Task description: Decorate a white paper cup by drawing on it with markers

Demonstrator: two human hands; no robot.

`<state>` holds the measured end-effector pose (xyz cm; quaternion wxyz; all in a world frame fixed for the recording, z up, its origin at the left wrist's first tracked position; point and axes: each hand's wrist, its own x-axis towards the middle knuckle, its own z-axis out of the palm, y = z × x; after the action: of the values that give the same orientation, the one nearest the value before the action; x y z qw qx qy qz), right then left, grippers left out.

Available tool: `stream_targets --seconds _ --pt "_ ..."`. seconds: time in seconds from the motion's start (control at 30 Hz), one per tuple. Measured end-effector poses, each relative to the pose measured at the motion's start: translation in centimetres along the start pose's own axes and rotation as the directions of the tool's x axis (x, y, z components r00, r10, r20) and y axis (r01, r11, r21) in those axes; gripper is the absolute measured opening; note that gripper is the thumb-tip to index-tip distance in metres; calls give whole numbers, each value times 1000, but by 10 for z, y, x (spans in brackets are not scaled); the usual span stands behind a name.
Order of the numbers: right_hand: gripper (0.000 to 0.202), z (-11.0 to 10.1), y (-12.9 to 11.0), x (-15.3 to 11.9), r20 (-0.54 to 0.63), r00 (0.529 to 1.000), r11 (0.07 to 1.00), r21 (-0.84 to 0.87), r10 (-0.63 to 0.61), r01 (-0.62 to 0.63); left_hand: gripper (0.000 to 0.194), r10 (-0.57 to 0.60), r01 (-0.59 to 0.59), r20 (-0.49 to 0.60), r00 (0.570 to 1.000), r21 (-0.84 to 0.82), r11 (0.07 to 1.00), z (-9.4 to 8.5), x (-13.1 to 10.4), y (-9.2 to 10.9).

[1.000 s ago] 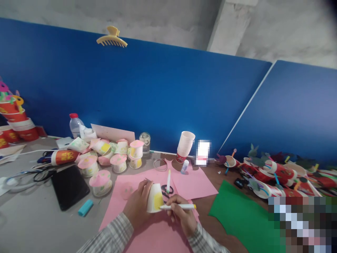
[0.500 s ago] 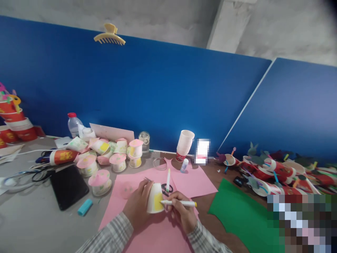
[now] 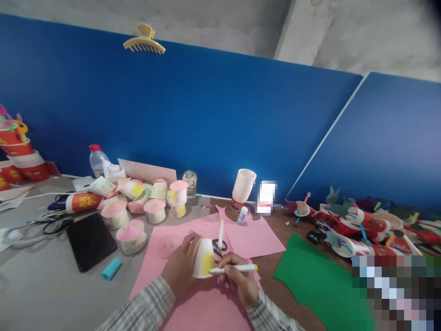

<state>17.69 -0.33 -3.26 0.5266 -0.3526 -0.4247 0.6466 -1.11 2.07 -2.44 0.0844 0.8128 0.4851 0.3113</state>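
My left hand (image 3: 182, 264) is closed around a white paper cup (image 3: 200, 261), which it keeps upside down above the pink paper (image 3: 206, 303). A yellow patch colours the side of the cup that faces right. Between the fingers of my right hand (image 3: 239, 278) is a white marker (image 3: 243, 268) with a yellow end. Its tip meets the lower part of the yellow patch. Behind the cup lie black-handled scissors (image 3: 219, 245), partly covered, and a second, green-tipped marker (image 3: 221, 234).
Several decorated cups with pink paper roofs (image 3: 155, 209) stand at the left, near a black tablet (image 3: 91, 241) and a turquoise cap (image 3: 111, 269). A glue stick (image 3: 242, 215) and stacked cups (image 3: 243, 188) are behind. Green paper (image 3: 320, 280) and red cup crafts (image 3: 365, 225) lie right.
The marker tip has moved down along the cup's yellow patch, with my right hand shifting slightly. My left hand still holds the cup in about the same place.
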Motion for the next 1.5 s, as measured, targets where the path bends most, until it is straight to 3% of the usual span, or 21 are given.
stream_targets --seconds 0.23,0.47,1.07,1.33,1.5 --pt "16 4 4 4 -50 994 993 55 -99 101 74 6 -6 -18 1000 -33 999 -1 -1 2" --pt "18 10 -2 4 -50 992 992 39 -120 122 79 41 -42 -36 999 -16 999 1 -1 1" --pt "16 9 0 6 -103 989 985 129 -104 117 77 42 -42 2 999 14 999 -2 -1 2" --pt "18 9 1 6 -93 989 990 78 -113 120 75 34 -34 -12 999 30 999 -1 -2 3" --pt "17 9 -1 6 -116 990 985 143 -81 98 77 47 -47 -26 999 16 999 -3 -2 4"
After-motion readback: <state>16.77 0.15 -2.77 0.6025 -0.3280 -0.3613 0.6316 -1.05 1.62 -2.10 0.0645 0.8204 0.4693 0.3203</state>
